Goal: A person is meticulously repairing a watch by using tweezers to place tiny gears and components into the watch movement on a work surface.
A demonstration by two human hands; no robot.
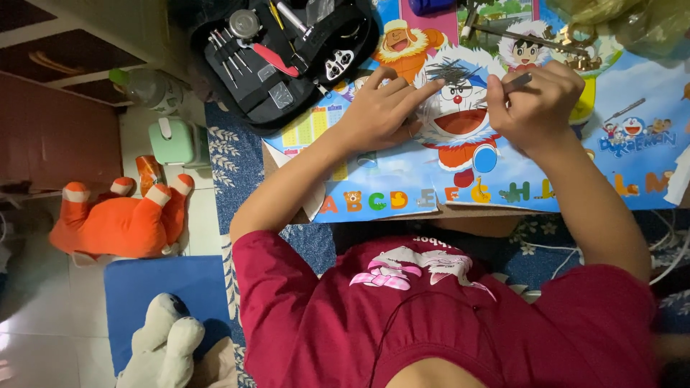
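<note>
Right hand (533,100) hides most of the thin tool (519,82).

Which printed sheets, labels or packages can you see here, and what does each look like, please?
Cartoon alphabet poster: flat on the table under both hands, blue, with coloured letters.
Small chart panel: on the poster beside the left hand, yellow-green grid.
Tool case: open above, black, rectangular.

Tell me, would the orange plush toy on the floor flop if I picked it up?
Probably yes. The orange plush toy looks soft and stuffed, its legs splayed loosely on the floor, so it would likely sag and bend. It seems light for its size, and its fuzzy surface should not slip or roll.
</note>
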